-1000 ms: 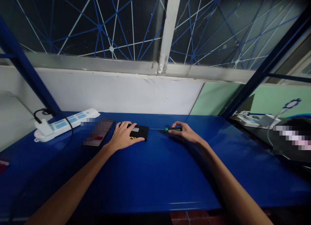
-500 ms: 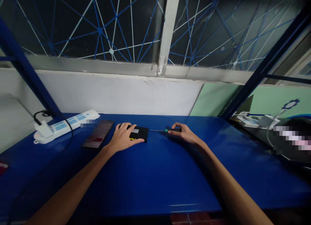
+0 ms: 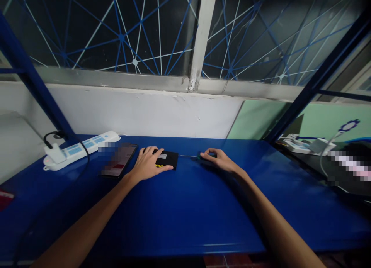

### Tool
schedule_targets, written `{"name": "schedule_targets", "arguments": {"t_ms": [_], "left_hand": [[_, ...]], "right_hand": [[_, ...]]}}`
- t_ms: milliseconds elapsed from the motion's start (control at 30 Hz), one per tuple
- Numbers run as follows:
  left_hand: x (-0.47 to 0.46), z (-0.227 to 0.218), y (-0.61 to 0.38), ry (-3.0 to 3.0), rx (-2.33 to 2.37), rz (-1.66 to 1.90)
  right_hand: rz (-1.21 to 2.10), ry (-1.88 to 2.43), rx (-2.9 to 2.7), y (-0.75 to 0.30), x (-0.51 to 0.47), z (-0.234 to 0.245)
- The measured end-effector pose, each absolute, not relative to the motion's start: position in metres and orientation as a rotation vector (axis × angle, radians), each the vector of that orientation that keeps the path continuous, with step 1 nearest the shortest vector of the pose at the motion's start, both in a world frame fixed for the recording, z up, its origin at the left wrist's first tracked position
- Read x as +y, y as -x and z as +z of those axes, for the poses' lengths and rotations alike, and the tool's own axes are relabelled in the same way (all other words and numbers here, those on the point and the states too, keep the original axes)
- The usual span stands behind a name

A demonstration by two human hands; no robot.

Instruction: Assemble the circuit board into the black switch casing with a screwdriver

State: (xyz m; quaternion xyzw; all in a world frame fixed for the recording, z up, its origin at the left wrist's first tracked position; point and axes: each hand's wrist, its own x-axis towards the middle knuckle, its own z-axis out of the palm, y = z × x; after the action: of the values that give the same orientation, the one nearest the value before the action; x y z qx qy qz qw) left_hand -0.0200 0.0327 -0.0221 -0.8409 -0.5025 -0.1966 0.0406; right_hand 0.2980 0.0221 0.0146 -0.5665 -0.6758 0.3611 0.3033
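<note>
Clasping a black box (image 3: 170, 160) flat on the desk (image 3: 185, 210) with the left hand (image 3: 147, 163), spread over the box's left part, thumb laid along the near side. Set closer to the desk's back edge than to its front edge, a little left of the middle. Pinching a screwdriver (image 3: 199, 156) in the right hand (image 3: 222, 160) between thumb and curled fingers, closed around the handle to the right of the box. Aimed left, with the thin shaft low over the desk and ending at or just beside the box's right side; cannot tell whether touching. Flanked on the left by a phone (image 3: 126, 154), lying flat just beside the left hand, and, toward the desk's back left corner, by a white power strip (image 3: 75, 150) with a plug (image 3: 55, 155) in it. Backed, past the back edge, by a white wall (image 3: 150, 113) and a green panel (image 3: 249, 119).
</note>
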Motion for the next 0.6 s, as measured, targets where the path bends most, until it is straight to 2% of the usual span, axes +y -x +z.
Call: {"name": "schedule_targets", "arguments": {"t_ms": [133,333,400,600], "left_hand": [[0.0317,-0.0208,0.0195,2.581,-1.548,-0.592],[0.0314,-0.0202,0.0196,2.595,-1.549,-0.589],[0.0317,-0.0206,0.0196,2.592,-1.552,-0.589],[0.0312,-0.0193,0.0191,2.590,-1.556,-0.578]], "right_hand": [[1.103,1.508,-1.704,-0.3002,0.0213,0.0171],[0.731,1.491,-1.831,-0.3000,0.0264,0.0113],[0.705,1.510,-1.858,-0.2985,0.0259,0.0114],[1.051,1.524,-1.723,-0.2992,0.0198,0.0200]]}}
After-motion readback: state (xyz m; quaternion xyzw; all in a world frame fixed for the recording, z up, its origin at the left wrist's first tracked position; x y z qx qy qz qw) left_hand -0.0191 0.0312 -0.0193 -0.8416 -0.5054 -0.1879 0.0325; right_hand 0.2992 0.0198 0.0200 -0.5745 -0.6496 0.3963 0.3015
